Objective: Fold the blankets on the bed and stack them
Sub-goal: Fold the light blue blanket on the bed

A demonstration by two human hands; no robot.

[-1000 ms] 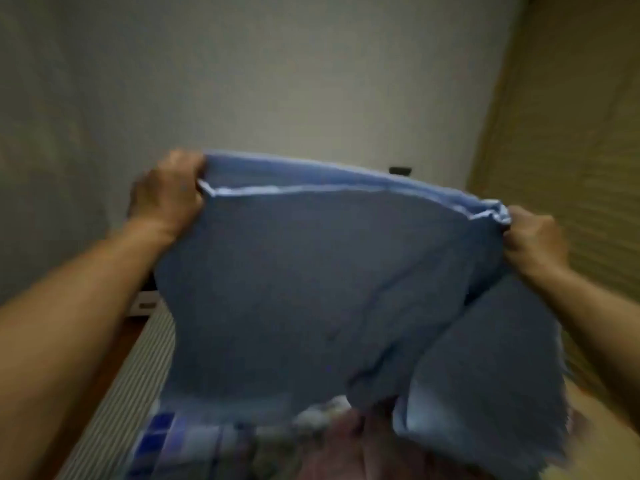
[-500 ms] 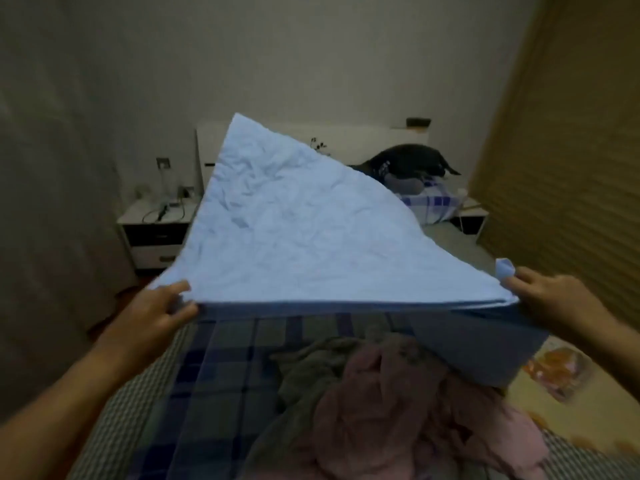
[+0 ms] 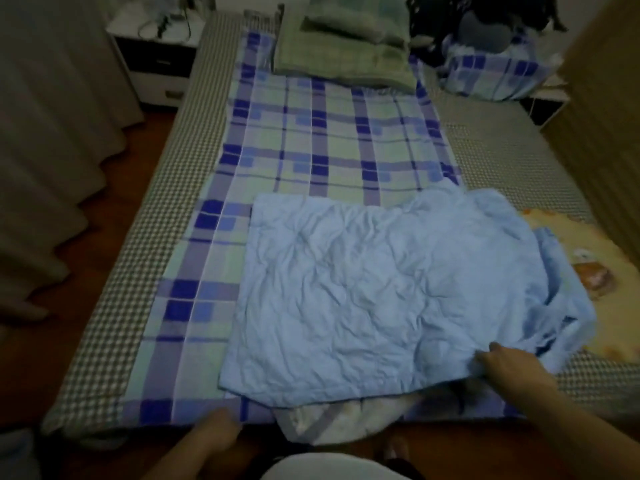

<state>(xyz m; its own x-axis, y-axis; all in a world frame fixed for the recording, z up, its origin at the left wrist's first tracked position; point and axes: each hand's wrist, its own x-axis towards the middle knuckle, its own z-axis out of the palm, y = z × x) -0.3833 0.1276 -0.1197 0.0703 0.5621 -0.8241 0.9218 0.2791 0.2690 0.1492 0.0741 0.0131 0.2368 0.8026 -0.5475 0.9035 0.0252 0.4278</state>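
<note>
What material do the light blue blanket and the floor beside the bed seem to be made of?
Blue blanket: thin woven cloth, probably cotton, matte; it lies flat with many fine creases. Floor: looks like reddish-brown wood or laminate, slightly glossy; the picture is too dark and blurred to show grain.

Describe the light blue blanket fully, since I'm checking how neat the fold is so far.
The light blue blanket lies spread flat on the plaid sheet at the bed's near end, roughly rectangular. The thin, soft-looking fabric is heavily creased. Its left edge is straight; the right side is bunched in loose layers beside a yellow patterned cloth. The right hand touches its near right corner; the left hand is off it.
</note>
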